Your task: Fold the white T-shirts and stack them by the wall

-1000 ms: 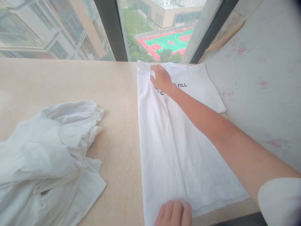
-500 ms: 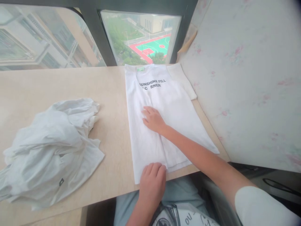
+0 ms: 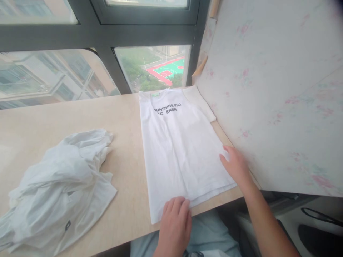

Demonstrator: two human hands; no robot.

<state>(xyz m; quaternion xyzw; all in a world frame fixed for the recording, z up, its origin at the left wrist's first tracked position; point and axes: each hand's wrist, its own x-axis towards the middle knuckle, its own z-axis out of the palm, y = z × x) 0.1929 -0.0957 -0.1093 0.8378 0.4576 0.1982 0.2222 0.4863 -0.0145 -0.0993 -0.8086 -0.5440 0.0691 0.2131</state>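
Two hands are at the shirt (image 3: pixel 184 150), which lies flat on the surface (image 3: pixel 127 192) between the heap of cloth (image 3: pixel 61 175) and the wall (image 3: pixel 270 96). My right grip (image 3: pixel 236 166) has left the shirt's middle and is now by its right edge, thumb and fingers spread; I can't tell whether they touch it. My left grip (image 3: pixel 175 218) stays over the hem, fingers close together; whether it pinches fabric is hidden. To my judgement, that moves the work from the creased middle to the right side.
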